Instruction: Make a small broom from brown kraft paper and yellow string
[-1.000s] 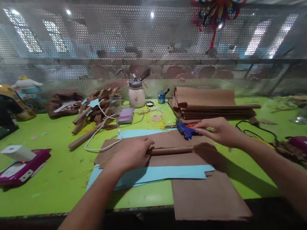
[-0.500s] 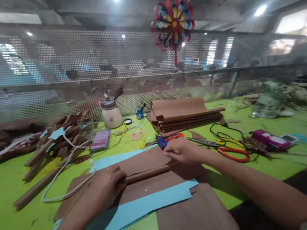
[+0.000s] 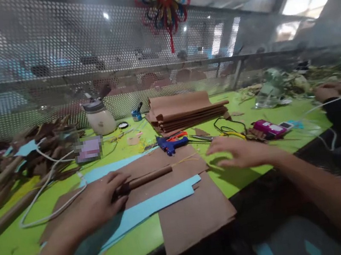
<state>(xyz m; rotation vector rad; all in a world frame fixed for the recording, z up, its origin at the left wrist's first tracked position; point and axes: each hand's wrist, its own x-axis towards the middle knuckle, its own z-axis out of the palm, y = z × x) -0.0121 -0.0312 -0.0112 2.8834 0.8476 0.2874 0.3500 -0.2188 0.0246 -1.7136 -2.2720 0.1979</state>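
My left hand curls its fingers over the left end of a thin brown paper roll, which lies on a flat brown paper sheet. Thin yellow strands stick out of the roll's right end. To the right, my right hand is lifted over the table edge, holding nothing, its fingers apart. A blue glue gun lies behind the roll, with scissors close to my right fingertips. Light blue strips rest in front of the roll, over another brown sheet.
Folded brown paper is stacked at the back, beside a blue jar and a lidded pot. A white cable loops at left near paper scraps. A magenta device and a co-worker's hand are at right.
My right hand has let go near the roll's right end and moved right, its fingers now spread. The glue gun shows fully. My left hand stays at the roll; the view has turned right and down.
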